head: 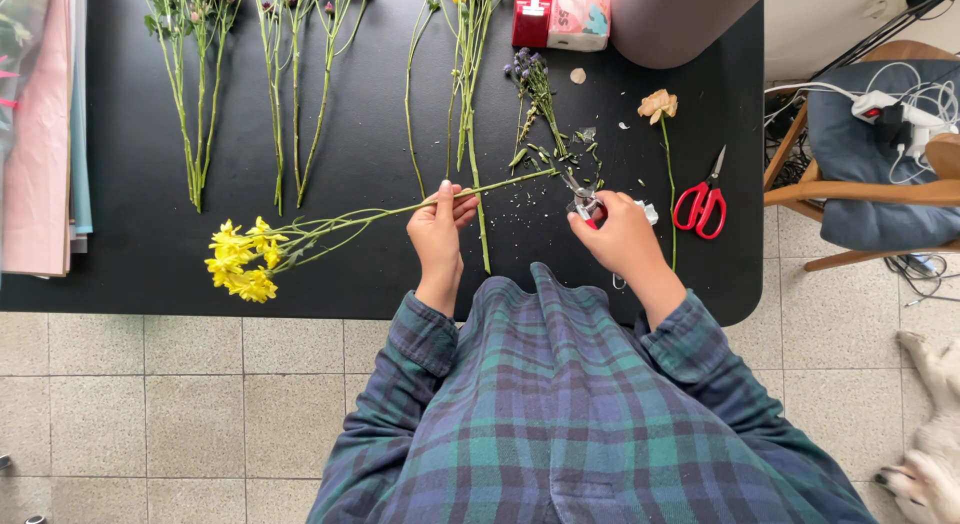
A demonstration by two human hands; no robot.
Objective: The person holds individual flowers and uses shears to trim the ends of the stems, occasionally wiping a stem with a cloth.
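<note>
Head view: left hand (441, 222) grips yellow flower stem (330, 224); right hand (622, 234) holds pruners (583, 198) at stem end.

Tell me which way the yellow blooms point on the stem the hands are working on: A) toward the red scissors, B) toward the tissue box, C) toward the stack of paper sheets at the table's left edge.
C: the left hand grips the stem, and its yellow blooms lie at the left end, toward the paper sheets.
</note>
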